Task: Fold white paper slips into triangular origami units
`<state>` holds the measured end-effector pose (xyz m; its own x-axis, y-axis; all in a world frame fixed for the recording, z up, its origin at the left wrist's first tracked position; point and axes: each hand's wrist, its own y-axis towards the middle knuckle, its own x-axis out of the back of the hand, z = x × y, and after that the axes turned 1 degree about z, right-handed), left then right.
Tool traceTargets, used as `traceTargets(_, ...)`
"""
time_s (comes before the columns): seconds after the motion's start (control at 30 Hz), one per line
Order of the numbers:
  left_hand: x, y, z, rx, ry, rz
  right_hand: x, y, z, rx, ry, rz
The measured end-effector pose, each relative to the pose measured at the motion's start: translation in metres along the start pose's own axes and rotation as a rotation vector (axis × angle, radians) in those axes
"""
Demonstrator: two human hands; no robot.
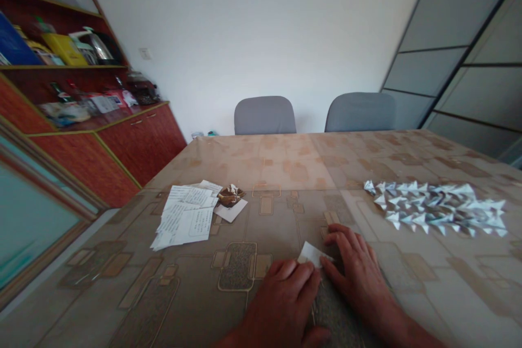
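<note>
While both forearms reach in from the near edge, the left hand [285, 296] rests low over the tabletop [293, 163], its fingers curled close together and their tips at the near left part of a small white paper piece [313, 254]. The right hand [359, 266] lies just beside it with its fingers loosely bent and slightly spread, the thumb touching the right side of the same piece; whether either hand pinches the paper cannot be told. The white paper piece lies on the patterned cloth in front of the person, between the two hands and partly hidden by them. To the left, well apart from the hands, a fanned stack of printed paper slips [185, 217] lies flat, and against its right side sit a white card [231, 211] and a brown and white crumpled-looking item [231, 196], too small to identify. On the right side of the tabletop, beyond the right hand, folded paper pieces [436, 206] with pointed tips stand close together in rows. Two grey chairs [265, 115] are at the far edge, in front of a white wall [261, 27]. Red-brown shelving [81, 87] on the left holds a kettle [100, 46], a yellow container [67, 49] and assorted packages, and grey panelled doors [460, 49] are on the right.
</note>
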<state>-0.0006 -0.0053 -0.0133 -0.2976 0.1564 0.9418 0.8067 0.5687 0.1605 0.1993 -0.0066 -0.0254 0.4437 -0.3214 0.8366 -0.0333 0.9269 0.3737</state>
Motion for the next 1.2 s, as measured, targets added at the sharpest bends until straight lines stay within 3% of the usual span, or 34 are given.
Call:
traceTargets(0.33, 0.007, 0.001, -0.001, 0.018, -0.020, 0.017, 0.007, -0.006, -0.027, -0.038, 0.124, 0.026)
traceTargets(0.53, 0.006, 0.001, -0.001, 0.031, -0.031, 0.026, 0.004, 0.001, -0.016, -0.070, 0.147, -0.050)
traceTargets(0.67, 0.004, 0.001, -0.001, 0.049, -0.025, 0.013, 0.000, 0.002, -0.008, -0.041, 0.044, -0.017)
traceTargets(0.97, 0.020, -0.014, 0.001, 0.065, 0.133, -0.106, -0.001, -0.001, -0.019, -0.022, 0.043, 0.026)
traceTargets(1.2, 0.025, -0.027, 0.012, 0.028, 0.234, -0.098, -0.001, 0.000, -0.017, -0.010, 0.042, 0.015)
